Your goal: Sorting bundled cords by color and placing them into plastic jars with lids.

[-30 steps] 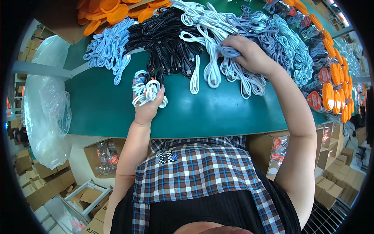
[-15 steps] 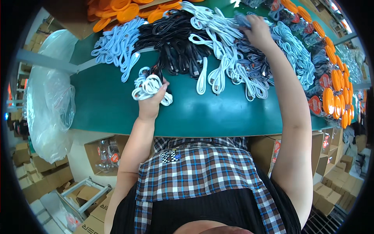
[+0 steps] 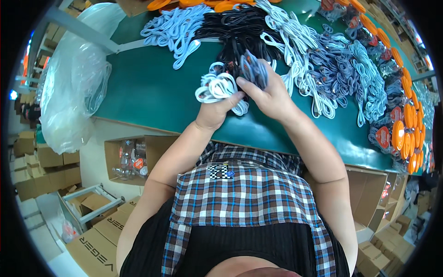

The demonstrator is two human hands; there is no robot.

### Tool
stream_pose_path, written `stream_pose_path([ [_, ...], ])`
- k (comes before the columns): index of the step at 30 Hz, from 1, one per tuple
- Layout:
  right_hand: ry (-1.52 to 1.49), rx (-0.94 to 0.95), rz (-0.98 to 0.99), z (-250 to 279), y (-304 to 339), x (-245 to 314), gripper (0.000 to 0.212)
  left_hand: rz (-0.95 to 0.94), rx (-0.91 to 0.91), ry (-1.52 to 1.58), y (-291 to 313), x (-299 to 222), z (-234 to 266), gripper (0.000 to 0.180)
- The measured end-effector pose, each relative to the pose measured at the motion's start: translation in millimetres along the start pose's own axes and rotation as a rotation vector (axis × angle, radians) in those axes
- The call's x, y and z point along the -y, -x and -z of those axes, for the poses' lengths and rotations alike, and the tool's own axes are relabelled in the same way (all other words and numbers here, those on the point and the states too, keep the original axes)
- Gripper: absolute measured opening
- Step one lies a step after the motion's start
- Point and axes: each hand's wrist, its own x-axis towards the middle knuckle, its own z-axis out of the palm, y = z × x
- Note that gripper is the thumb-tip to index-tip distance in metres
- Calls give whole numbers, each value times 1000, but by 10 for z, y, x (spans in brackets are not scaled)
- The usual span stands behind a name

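My left hand [image 3: 216, 111] is closed round a mixed bunch of coiled cables [image 3: 217, 87], white ones in front, with light blue and black ones behind. Close beside it, my right hand [image 3: 274, 94] grips a grey-blue coiled cable [image 3: 254, 70] upright against the bunch. Beyond both hands lie heaps of bundled cables on the green table [image 3: 152, 92]: light blue [image 3: 175, 27], black [image 3: 237, 27], white [image 3: 295, 37], dark grey [image 3: 334, 64] and teal [image 3: 369, 87]. My hands partly cover the black heap.
Clear jars with orange lids [image 3: 398, 135] line the table's right side. A large clear plastic bag [image 3: 69, 87] hangs at the left, near a grey metal bar [image 3: 83, 28]. Under the table an open cardboard box [image 3: 112, 159] holds clear bottles. More cartons [image 3: 94, 249] stand on the floor.
My right hand has come back from the far heaps to my left hand, bringing a grey-blue cable. My view has shifted, and the hands now meet near the middle.
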Motion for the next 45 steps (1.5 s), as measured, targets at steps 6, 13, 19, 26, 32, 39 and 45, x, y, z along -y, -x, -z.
stream_pose_path([
  [6,-167,-57,186,-188,269,-129,28,-261,116,-443,255,-132,20,68],
  [13,-312,-27,292,-417,528,-124,42,-366,308,-372,435,-137,61,82],
  [19,327,62,488,-323,539,24,50,-104,434,-139,611,-178,181,80],
  [26,839,-136,426,-443,503,104,49,272,349,54,696,-112,324,60],
  [32,759,-186,260,-533,301,119,47,343,225,265,370,-244,221,55],
  [39,212,94,-80,369,331,102,45,157,301,-26,49,-276,169,57],
  [45,1225,-779,-283,2744,709,-603,21,-232,220,-628,-159,-315,168,54],
])
